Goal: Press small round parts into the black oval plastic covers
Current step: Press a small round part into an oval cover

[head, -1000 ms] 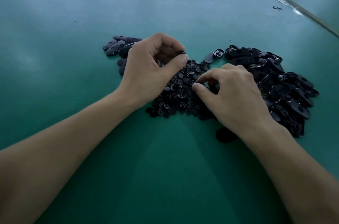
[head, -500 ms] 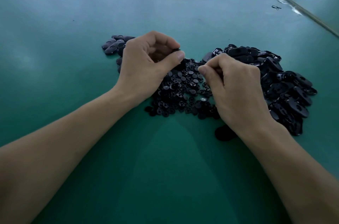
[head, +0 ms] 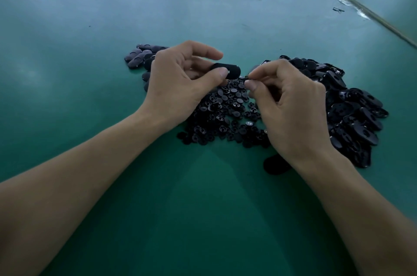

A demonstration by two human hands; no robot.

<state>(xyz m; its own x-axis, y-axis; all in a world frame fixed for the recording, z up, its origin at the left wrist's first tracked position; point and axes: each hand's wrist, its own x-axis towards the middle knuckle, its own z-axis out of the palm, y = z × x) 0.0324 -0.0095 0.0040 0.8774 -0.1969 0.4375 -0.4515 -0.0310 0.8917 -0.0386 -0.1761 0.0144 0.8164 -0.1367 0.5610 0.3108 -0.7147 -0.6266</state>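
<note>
1. Near the middle of the bench [head: 74, 106], head view: left hand [head: 178, 88] pinches a black oval cover [head: 228, 70], thumb against fingers.
2. Right hand [head: 293, 113] clamps thumb and forefinger on a small round part [head: 246, 77] (barely visible) just beside it.
3. Likely next: seat the part in the cover, then press home.

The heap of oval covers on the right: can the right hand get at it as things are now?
Probably yes: the heap lies just beside the right hand, with nothing between. But its fingers pinch a small round part, so they are not free.
</note>
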